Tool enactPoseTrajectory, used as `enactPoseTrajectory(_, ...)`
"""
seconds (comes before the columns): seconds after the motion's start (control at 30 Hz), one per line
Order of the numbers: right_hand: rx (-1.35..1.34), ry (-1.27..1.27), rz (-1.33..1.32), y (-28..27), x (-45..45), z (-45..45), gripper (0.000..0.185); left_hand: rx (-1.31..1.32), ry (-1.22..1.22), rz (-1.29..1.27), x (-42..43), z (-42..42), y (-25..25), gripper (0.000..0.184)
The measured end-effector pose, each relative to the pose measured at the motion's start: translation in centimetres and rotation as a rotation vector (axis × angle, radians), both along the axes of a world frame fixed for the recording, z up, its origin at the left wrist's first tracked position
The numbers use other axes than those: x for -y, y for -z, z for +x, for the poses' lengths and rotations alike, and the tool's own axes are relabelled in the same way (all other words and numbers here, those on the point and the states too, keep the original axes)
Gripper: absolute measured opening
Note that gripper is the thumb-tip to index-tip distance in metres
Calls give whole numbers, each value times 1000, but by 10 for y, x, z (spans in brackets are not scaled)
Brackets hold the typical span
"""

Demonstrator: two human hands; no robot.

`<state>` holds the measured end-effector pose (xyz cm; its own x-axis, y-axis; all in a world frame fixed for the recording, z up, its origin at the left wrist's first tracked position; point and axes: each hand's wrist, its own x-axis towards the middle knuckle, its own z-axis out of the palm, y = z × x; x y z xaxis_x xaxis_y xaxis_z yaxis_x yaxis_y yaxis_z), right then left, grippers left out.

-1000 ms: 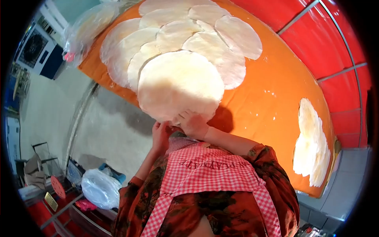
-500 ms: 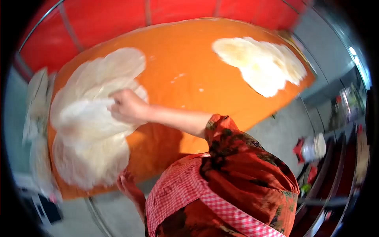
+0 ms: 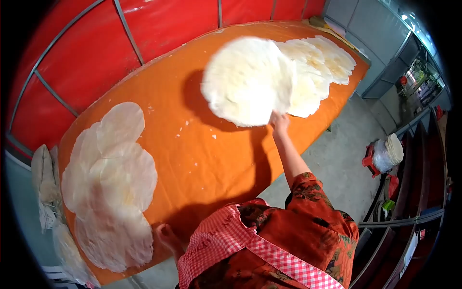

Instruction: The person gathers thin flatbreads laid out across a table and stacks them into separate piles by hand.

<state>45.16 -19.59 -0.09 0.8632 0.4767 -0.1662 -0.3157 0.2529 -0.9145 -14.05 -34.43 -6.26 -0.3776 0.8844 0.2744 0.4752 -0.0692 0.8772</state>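
Note:
My right hand (image 3: 279,121) pinches the near edge of a thin round flatbread (image 3: 243,79) and holds it up over the far part of the orange-covered table (image 3: 187,159). Its shadow falls on the cloth beside it. Just to its right lies an overlapping group of yellowish flatbreads (image 3: 332,60), which the raised one partly covers from view. My left hand (image 3: 166,234) is low at the near table edge, fingers curled, with nothing visible in it. Close by on its left, several pale, thin flatbreads (image 3: 110,192) lie overlapping on the cloth.
A red sheet wall on a metal frame (image 3: 168,31) runs along the far side. Wrapped bundles (image 3: 45,178) stand at the left end. To the right are a red stool (image 3: 369,161) with a bagged pale stack (image 3: 390,151) and a dark rack (image 3: 409,202). Crumbs dot the cloth.
My right hand has moved from the left pile to the far right, carrying a flatbread that is now raised. My left hand stays by the near edge. The view has shifted.

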Motion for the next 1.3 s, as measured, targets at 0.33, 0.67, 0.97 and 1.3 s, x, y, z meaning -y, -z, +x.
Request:
enactPoseTrajectory(0.33,-238,55,-266,77,19,27,6,-366,22,5,-4,8,5,10)
enactPoseTrajectory(0.67,-430,2,-278,62,24,42,22,-461,58,99,-6,11,2,8)
enactPoseTrajectory(0.97,-467,-82,-12,59,0,79,48,-475,78,113,-6,10,1,9)
enactPoseTrajectory(1.3,-142,-180,338,32,-12,151,26,-490,62,30,-4,7,11,10)
